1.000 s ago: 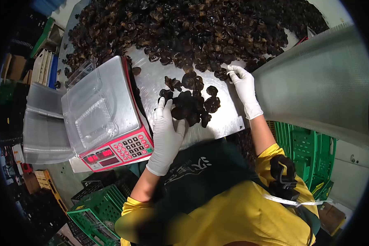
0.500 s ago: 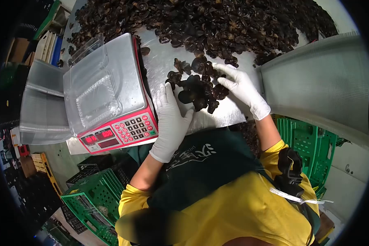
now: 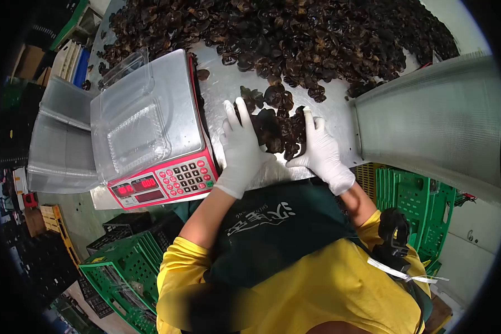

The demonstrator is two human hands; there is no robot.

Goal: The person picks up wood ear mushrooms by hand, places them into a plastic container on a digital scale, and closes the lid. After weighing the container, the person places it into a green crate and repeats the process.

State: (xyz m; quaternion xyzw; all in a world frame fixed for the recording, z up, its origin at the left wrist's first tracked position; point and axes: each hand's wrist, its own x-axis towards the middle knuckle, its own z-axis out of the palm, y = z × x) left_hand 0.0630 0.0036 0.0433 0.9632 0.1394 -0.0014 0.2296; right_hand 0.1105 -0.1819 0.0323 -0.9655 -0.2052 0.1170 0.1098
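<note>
A small cluster of dark brown wood ear mushrooms point(image 3: 275, 129) lies on the metal table between my white-gloved hands. My left hand point(image 3: 242, 147) rests against the cluster's left side, open, with fingers stretched forward and the thumb out to the right. On the other side my right hand point(image 3: 322, 151) is also open, its fingers and thumb spread around the cluster's right edge. Both hands touch the mushrooms from the sides. A few loose wood ears point(image 3: 251, 97) lie just beyond them. The undersides of my fingers are hidden.
Left of my hands stands a red scale point(image 3: 150, 183) carrying a clear plastic tray point(image 3: 133, 133). A large heap of wood ears point(image 3: 295, 39) covers the table's far side. Clear plastic stacks point(image 3: 428, 111) flank the work area. Green crates point(image 3: 122, 273) stand below.
My right hand has come down and closer to my body, from the cluster's upper right to its right side. My left hand has shifted right, and the mushrooms are squeezed into a tighter bunch.
</note>
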